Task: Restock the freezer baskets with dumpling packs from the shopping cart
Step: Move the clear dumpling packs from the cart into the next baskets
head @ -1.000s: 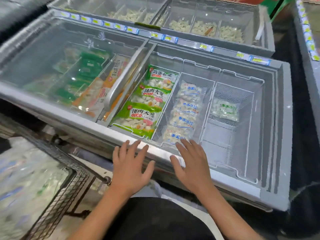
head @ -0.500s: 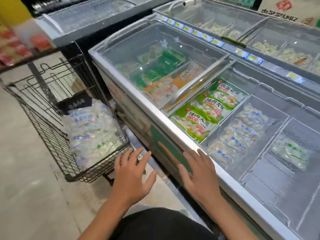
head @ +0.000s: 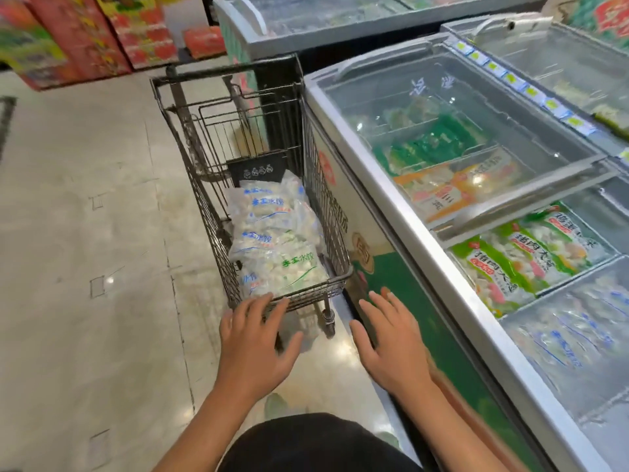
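Both hands, left (head: 253, 345) and right (head: 391, 345), are spread empty before the dark wire shopping cart (head: 190, 137) holding crinkly clear dumpling packs (head: 275, 240), beside the smooth-edged white chest freezer (head: 401, 212).

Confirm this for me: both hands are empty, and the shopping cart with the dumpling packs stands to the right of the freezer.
Not quite. The left hand and right hand are empty, fingers spread, but the shopping cart holding the dumpling packs stands to the left of the freezer, not the right. The head view shows it against the freezer's left side.
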